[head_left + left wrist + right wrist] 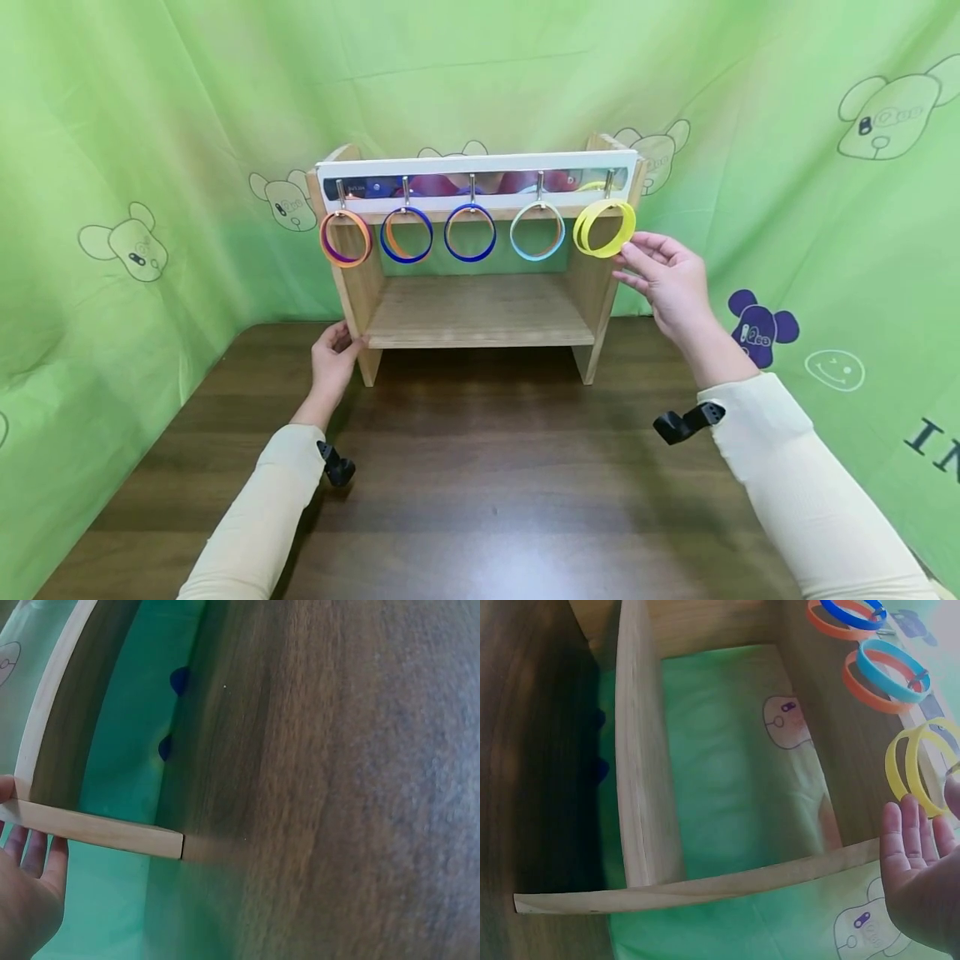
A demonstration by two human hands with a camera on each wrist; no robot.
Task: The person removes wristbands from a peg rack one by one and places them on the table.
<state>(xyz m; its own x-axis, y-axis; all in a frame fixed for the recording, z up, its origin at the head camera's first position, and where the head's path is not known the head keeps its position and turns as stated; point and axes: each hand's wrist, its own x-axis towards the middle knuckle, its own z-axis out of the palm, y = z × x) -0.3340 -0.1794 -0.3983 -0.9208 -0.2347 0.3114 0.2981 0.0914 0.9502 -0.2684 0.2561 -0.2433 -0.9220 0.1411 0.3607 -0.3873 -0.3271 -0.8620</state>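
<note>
Five hooks along the front of a small wooden shelf (480, 310) carry silicone wristbands. On the rightmost hook hang two yellow wristbands (581, 229). My right hand (678, 283) pinches their lower right edge between thumb and forefinger; its other fingers extend loosely in the right wrist view. Leftward hang light-blue and orange wristbands (514, 239), blue and yellow wristbands (448, 242), blue and orange wristbands (385, 242), then orange and purple wristbands (325, 242). My left hand (333, 362) holds the shelf's left side panel (112, 829), thumb on one face and fingers on the other.
A white hook rail (480, 162) with a shiny strip runs across the shelf's top front. The shelf stands on a brown wooden table (480, 483). Behind hangs a green curtain (480, 75) printed with cartoon heads. Each wrist wears a black camera mount (678, 423).
</note>
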